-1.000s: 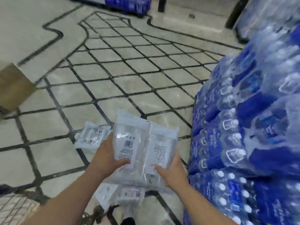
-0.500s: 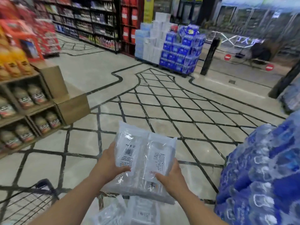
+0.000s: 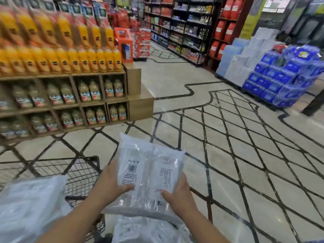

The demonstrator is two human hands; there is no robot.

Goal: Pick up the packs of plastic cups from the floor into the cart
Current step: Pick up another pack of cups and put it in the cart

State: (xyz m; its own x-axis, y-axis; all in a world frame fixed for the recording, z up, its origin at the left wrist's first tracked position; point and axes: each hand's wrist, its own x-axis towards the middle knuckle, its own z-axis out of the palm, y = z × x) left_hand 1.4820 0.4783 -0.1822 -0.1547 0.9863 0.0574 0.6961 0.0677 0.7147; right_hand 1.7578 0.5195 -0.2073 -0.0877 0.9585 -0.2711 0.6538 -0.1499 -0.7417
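I hold a stack of clear plastic cup packs [image 3: 149, 171] in front of me, white labels facing up. My left hand [image 3: 108, 183] grips its left edge, thumb on top. My right hand [image 3: 177, 195] grips the lower right edge. The black wire cart [image 3: 82, 174] stands to the left of the packs, and clear packs in the cart [image 3: 29, 204] fill its near end. More cup packs on the floor [image 3: 140, 230] lie below my arms.
A wooden shelf unit [image 3: 98, 102] of juice bottles stands at left behind the cart. Stacked blue water packs [image 3: 287, 76] sit on a pallet at far right. Tall store shelves [image 3: 182, 30] line the back. Tiled floor [image 3: 228, 155] spreads to the right.
My view has swung up and to the left, from the floor and the water packs to the cart and juice shelves. Both hands keep the same hold on the packs.
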